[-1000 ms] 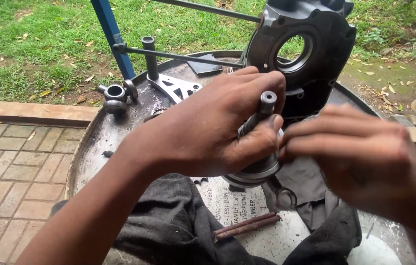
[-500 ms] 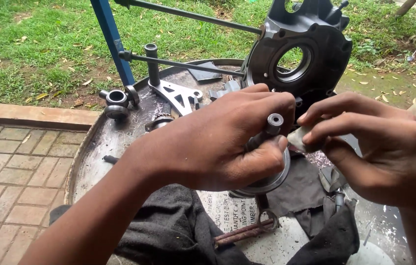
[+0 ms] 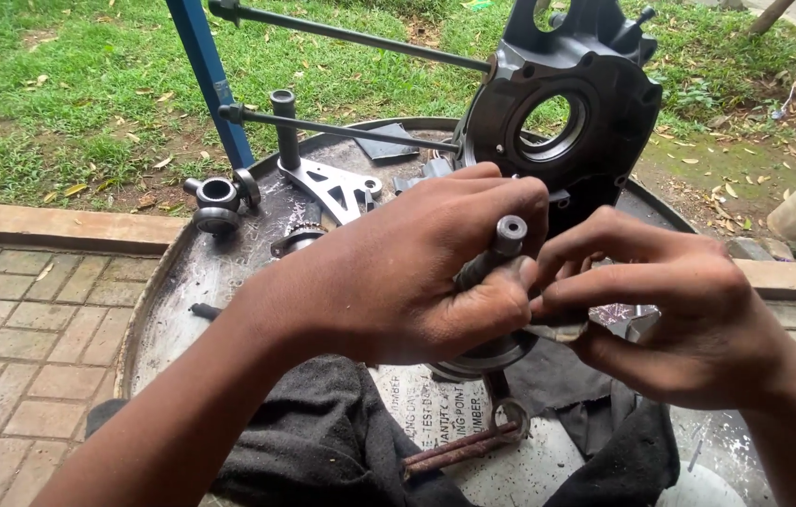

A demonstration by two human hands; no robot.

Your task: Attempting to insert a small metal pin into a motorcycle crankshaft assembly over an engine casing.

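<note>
We've got the left hand (image 3: pixel 398 282) wrapped tight round a steel shaft w/ a disc base (image 3: pixel 492 310), held just above the round metal worktop (image 3: pixel 191 282), near centre. Right hand (image 3: pixel 661 310) pinches a small pale bit (image 3: pixel 558 330) vs. the shaft's side; can't tell what it is. Best keep the shaft steady & upright, pressing evenly. Dark engine casing (image 3: pixel 595 122) stands at the far side.
</note>
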